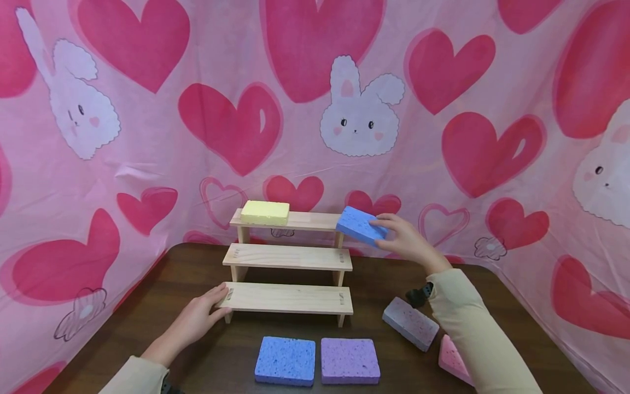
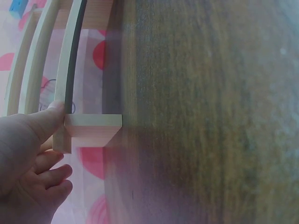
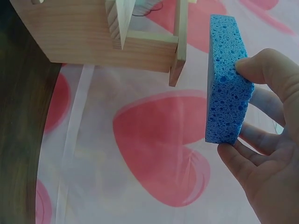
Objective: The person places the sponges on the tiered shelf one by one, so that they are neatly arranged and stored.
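A three-tier wooden display stand [image 1: 290, 298] stands on the table. My left hand [image 1: 199, 314] holds the left end of its lowest step, the thumb [image 2: 52, 112] on the front edge and the fingers curled around the end. In my right hand [image 1: 406, 241] a blue sponge [image 1: 361, 225] is pinched, tilted, in the air by the right end of the top step. The right wrist view shows the same blue sponge [image 3: 227, 84] between thumb and fingers, apart from the wood. On the left of the top step lies a yellow sponge [image 1: 266, 212].
In front of the stand lie another blue sponge [image 1: 285, 358] and a purple sponge [image 1: 350, 358], side by side. A greyish-purple sponge [image 1: 410, 323] lies to the right, and a pink sponge [image 1: 454, 358] is partly behind my right sleeve. A pink heart-and-rabbit cloth [image 1: 305, 142] hangs behind the dark table [image 1: 197, 273].
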{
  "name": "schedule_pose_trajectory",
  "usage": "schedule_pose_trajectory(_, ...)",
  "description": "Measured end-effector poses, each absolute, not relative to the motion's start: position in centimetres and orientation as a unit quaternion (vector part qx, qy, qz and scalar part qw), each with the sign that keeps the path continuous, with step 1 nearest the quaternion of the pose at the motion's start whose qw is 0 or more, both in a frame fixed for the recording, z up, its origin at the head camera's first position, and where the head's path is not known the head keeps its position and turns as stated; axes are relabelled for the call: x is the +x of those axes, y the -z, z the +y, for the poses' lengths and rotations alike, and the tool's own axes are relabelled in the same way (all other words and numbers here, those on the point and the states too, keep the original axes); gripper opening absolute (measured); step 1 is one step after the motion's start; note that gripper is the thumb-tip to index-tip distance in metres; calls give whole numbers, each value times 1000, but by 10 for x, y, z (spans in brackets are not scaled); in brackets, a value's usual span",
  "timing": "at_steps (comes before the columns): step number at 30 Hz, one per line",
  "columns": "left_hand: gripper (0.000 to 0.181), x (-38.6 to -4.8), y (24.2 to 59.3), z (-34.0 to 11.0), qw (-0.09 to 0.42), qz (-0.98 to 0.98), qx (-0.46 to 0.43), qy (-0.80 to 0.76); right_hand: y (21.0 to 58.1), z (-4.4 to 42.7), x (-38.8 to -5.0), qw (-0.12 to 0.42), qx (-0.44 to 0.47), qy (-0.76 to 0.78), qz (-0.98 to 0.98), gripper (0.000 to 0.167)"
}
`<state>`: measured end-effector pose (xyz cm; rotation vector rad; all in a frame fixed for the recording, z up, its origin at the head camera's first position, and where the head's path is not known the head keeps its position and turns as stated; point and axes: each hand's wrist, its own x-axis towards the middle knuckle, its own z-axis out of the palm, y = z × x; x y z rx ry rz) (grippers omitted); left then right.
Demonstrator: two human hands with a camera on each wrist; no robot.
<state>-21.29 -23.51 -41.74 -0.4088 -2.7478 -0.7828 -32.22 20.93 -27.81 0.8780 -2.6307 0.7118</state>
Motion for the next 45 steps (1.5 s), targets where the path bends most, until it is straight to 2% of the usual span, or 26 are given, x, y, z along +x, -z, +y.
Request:
schedule_pose_trajectory(22, 51, -214, 418, -236, 131, -944, -144, 267, 274, 171, -336, 124, 309, -263, -905, 48)
schedule_pose_trajectory(40, 51, -214, 418, -235, 131, -944, -143, 266, 278, 144, -348, 89, 302, -268, -910, 53)
schedule_pose_trajectory(45, 51, -214, 418, -235, 134, -944, -144, 265, 278, 137, -350, 93, 316, -261, -907, 50)
